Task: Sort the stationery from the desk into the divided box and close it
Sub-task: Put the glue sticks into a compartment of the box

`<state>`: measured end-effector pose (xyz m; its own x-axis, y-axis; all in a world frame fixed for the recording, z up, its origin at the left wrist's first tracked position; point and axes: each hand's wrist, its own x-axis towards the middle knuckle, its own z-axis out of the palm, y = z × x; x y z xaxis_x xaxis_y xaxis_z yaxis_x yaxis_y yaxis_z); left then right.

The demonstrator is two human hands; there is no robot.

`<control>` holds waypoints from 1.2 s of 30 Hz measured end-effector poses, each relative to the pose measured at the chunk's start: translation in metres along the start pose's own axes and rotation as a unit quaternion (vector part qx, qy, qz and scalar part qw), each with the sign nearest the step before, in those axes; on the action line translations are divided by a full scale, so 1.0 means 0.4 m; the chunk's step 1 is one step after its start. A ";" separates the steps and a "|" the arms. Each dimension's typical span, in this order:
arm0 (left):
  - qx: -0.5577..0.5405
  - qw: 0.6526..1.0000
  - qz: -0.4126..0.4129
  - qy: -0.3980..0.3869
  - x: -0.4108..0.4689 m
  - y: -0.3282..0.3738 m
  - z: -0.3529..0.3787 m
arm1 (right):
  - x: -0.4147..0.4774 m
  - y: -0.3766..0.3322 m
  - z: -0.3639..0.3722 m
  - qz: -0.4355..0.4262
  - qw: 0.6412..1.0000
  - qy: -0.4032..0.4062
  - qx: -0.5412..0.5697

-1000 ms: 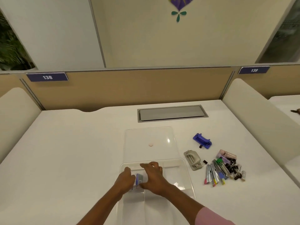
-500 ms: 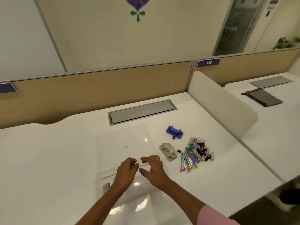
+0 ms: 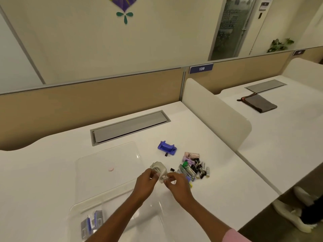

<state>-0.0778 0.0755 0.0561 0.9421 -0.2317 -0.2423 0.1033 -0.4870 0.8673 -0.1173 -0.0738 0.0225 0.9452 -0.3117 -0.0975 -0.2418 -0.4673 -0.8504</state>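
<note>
Hands: both are on the grey hole punch (image 3: 157,169). The left hand (image 3: 146,180) curls its fingers round the punch's left side, and the right hand (image 3: 178,185) pinches the near end between thumb and fingertips.
Why two hands: probably because the punch is the chunkiest thing there, so it gets steadied from both sides before lifting.
Punch spot: on the desk (image 3: 52,172), just right of the lid and left of the pile.
Box: the clear box (image 3: 75,211) sits near the person, mostly under the arms. Its lid (image 3: 108,159) is flipped flat on the far side, which keeps the compartments open for dropping stuff in.
Already in: some grey and blue packs (image 3: 91,222) in the left compartment. Maybe two or three, hard to say.
Still out: one hole punch and one blue gadget (image 3: 167,147), with one black clip (image 3: 167,155) touching the gadget's near edge. Another black clip (image 3: 172,169) sits between the punch and the pile.
Pile: a heap (image 3: 192,167) of markers, clips and a pink thing, right of the punch and too tangled to count.
Progress guess: early days, most of it is still on the desk.
</note>
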 end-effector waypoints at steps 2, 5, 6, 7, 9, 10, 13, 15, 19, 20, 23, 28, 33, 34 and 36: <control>-0.010 1.000 -0.009 -0.010 0.021 0.013 0.033 | 0.018 0.023 -0.026 0.026 1.000 0.007 -0.008; -0.002 0.999 -0.026 -0.032 0.047 0.026 0.079 | 0.042 0.050 -0.066 0.040 0.998 0.023 -0.047; -0.001 0.999 -0.032 -0.040 0.056 0.028 0.094 | 0.051 0.054 -0.080 0.044 0.997 0.026 -0.050; 0.000 0.998 -0.035 -0.045 0.062 0.028 0.108 | 0.060 0.059 -0.092 0.048 0.997 0.028 -0.049; 0.007 0.998 -0.043 -0.053 0.072 0.027 0.129 | 0.077 0.073 -0.108 0.058 0.997 0.029 -0.050; 0.010 0.997 -0.049 -0.055 0.078 0.026 0.140 | 0.085 0.077 -0.117 0.063 0.996 0.026 -0.054; 0.016 0.996 -0.064 -0.055 0.098 0.025 0.168 | 0.112 0.096 -0.141 0.063 0.995 0.036 -0.068; 0.022 0.997 -0.063 -0.048 0.110 0.026 0.183 | 0.128 0.109 -0.154 0.064 0.994 0.045 -0.077; 0.013 0.997 -0.071 -0.029 0.138 0.040 0.205 | 0.156 0.137 -0.171 0.039 0.983 0.097 -0.148; 0.011 0.997 -0.070 -0.029 0.145 0.043 0.211 | 0.162 0.142 -0.174 0.036 0.979 0.104 -0.170; 0.006 0.998 -0.061 -0.033 0.165 0.049 0.232 | 0.177 0.145 -0.185 0.031 0.976 0.108 -0.187; 0.000 0.997 -0.066 -0.027 0.184 0.062 0.268 | 0.199 0.163 -0.182 -0.006 0.966 0.074 -0.246; -0.008 0.998 -0.055 -0.022 0.190 0.066 0.288 | 0.221 0.173 -0.173 -0.003 0.936 0.056 -0.347; -0.007 0.998 -0.053 -0.023 0.191 0.066 0.290 | 0.223 0.173 -0.171 0.000 0.931 0.047 -0.361; -0.009 0.998 -0.053 -0.024 0.193 0.067 0.294 | 0.228 0.177 -0.169 0.010 0.925 0.034 -0.378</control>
<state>-0.0401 -0.0545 0.0094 0.9091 -0.2205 -0.3534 0.2074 -0.4963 0.8430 -0.0631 -0.1911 -0.0119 0.9293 -0.3652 -0.0542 -0.3671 -0.8982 -0.2418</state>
